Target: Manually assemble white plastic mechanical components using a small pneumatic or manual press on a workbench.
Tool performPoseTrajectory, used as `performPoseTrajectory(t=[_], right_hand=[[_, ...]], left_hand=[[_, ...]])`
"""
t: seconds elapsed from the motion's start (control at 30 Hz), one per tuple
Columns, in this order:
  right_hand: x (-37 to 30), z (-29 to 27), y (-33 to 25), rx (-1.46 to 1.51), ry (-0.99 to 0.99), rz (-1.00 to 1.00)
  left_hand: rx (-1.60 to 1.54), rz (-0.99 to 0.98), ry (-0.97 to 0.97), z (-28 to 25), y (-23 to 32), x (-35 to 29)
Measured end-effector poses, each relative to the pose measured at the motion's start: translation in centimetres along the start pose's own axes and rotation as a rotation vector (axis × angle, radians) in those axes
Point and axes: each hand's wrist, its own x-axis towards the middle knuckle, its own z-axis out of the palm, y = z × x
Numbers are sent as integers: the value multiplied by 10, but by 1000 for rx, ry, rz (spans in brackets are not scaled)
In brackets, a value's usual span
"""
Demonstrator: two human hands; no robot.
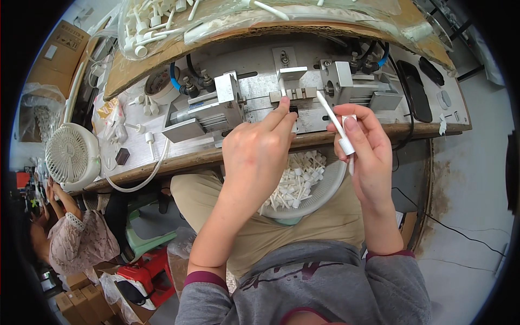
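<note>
My right hand (370,143) is closed on white plastic stems with caps. One long stem (329,111) slants up to the left from its ribbed cap, and another stem end (351,165) pokes out below the fingers. My left hand (257,151) reaches over the metal fixture (302,93), its index fingertip down at a white plastic stem (281,85) lying there. The thumb and lower fingers of that hand are hidden beneath it. Between my knees, a pale basket (337,181) holds a heap of white capped stems (301,179).
Metal clamp blocks (230,97) with air hoses flank the fixture. A cardboard shelf (227,46) carries a bag of white parts (154,24). A white fan (70,154), a tape roll (162,86) and a dark phone (414,89) lie around. Another person (76,238) sits at left.
</note>
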Motion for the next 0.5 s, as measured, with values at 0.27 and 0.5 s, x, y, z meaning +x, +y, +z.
performPoseTrajectory(t=[0.27, 0.5], right_hand=[[-6, 22, 17, 63, -18, -34], [-1, 7, 4, -138, 68, -221]], left_hand=[[-536, -39, 96, -12, 23, -10], [-381, -69, 134, -12, 7, -12]])
